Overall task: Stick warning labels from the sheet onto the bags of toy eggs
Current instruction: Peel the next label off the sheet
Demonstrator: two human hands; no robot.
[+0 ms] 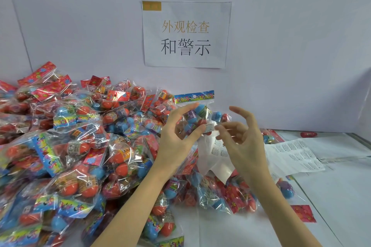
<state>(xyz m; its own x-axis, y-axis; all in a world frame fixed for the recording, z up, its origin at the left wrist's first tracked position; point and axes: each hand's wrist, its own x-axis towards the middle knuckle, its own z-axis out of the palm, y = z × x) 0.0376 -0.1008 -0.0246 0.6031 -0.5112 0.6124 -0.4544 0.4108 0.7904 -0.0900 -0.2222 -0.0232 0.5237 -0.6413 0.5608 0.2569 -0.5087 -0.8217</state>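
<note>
A big heap of bagged toy eggs point(80, 146) covers the left and middle of the white worktop point(341, 196), running up to the back wall point(281, 46). The right side of the worktop lies barer, holding a label sheet point(293, 156) and a few stray bags. The left hand point(176, 142) holds one bag point(197, 114) raised above the heap, its grip curled round the bag's side. Just right of it, the right hand point(243, 138) pinches a small white label point(209, 127) against the bag. A second sheet point(216, 158) hangs beneath both hands.
</note>
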